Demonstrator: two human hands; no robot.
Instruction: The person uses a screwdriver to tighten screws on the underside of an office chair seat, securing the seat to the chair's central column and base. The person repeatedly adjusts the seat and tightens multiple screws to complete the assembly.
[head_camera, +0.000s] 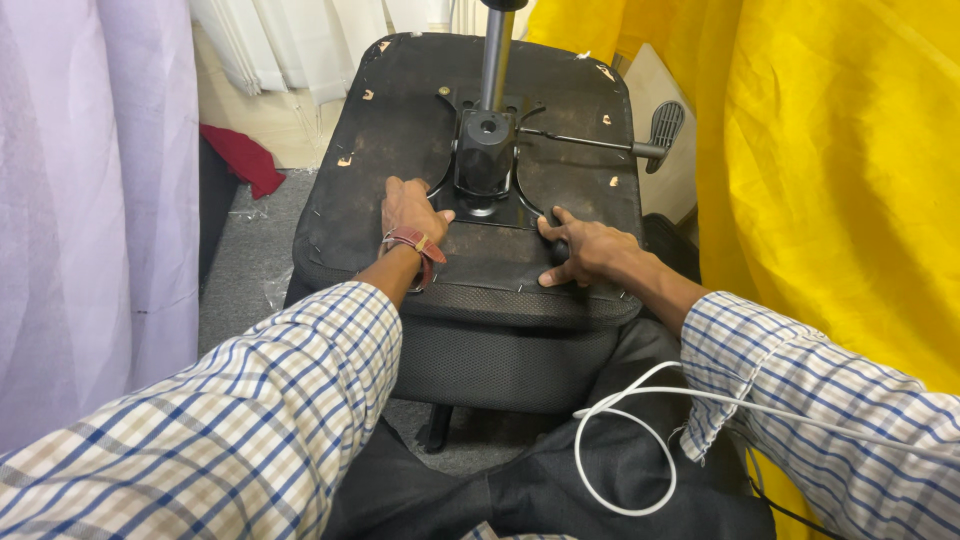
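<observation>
Head view: left hand (408, 212) lies flat, fingers spread, on the upturned chair seat (390, 130); right hand (585, 250) curls on its metal plate (500, 212).

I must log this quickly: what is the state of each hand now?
Left hand: open, flat on the upturned chair seat, holding nothing.
Right hand: fingers curled, resting on the seat near the metal plate; a grip cannot be told.
</observation>
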